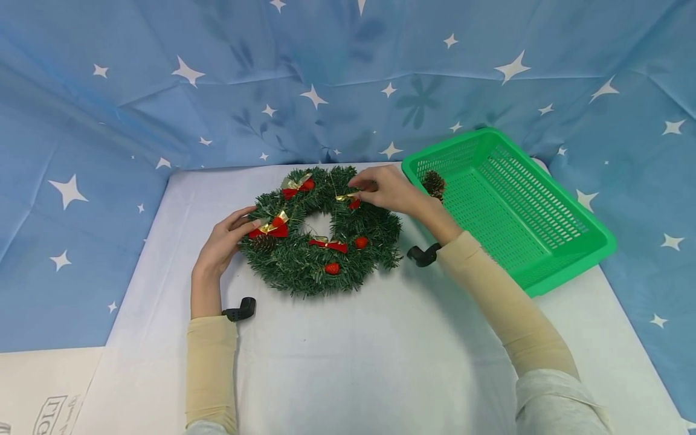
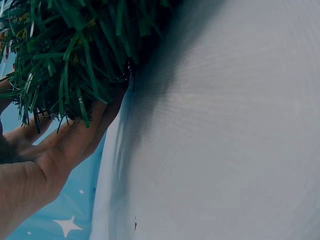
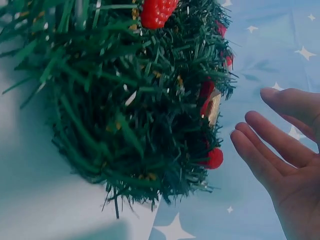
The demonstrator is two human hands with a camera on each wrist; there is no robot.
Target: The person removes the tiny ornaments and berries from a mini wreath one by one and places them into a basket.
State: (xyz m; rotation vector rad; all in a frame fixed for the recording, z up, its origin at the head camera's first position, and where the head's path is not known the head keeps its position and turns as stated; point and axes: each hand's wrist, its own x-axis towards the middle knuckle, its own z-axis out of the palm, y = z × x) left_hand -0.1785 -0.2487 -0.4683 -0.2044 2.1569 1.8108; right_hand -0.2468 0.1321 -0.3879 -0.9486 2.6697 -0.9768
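Observation:
A green artificial wreath (image 1: 293, 269) lies on the white-covered table. It bears several red and gold bows, such as the front bow (image 1: 328, 245), with red strawberry-like ornaments (image 1: 332, 268) and a pine cone (image 1: 263, 243) on its left side. My left hand (image 1: 216, 244) grips the wreath's left edge, thumb on top by a bow; in the left wrist view its fingers (image 2: 75, 142) run beneath the greenery. Over the upper right of the wreath hovers my right hand (image 1: 393, 190), close to another bow (image 1: 348, 198). The right wrist view shows its fingers (image 3: 285, 137) spread, apart from the wreath and holding nothing.
To the right stands a green plastic basket (image 1: 500, 223), with pine cones (image 1: 434, 183) at its left inner side, near my right forearm. A blue star-patterned curtain (image 1: 337, 103) hangs behind the table (image 1: 353, 362) and along both sides.

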